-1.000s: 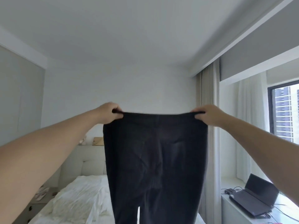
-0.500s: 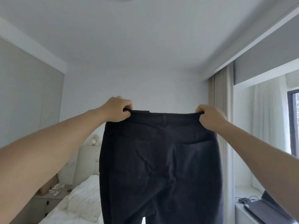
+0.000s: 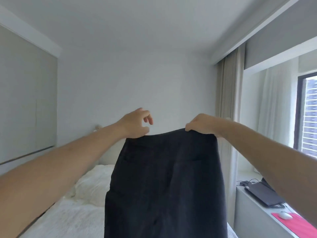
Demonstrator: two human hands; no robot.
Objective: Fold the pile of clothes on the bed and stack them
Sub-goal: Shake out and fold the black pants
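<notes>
Black trousers (image 3: 164, 182) hang centre frame above bed (image 3: 72, 219). Right hand (image 3: 201, 125) clamps waistband. Left hand (image 3: 135, 124) at waistband corner, fingers loosely curled apart; grip unclear.

Soft, even daylight enters from the window (image 3: 307, 115) on the right and fills the pale room. Shadows are faint. The wide lens bends wall and ceiling lines near the edges. Slight motion blur softens the black trousers (image 3: 164, 186).
</notes>
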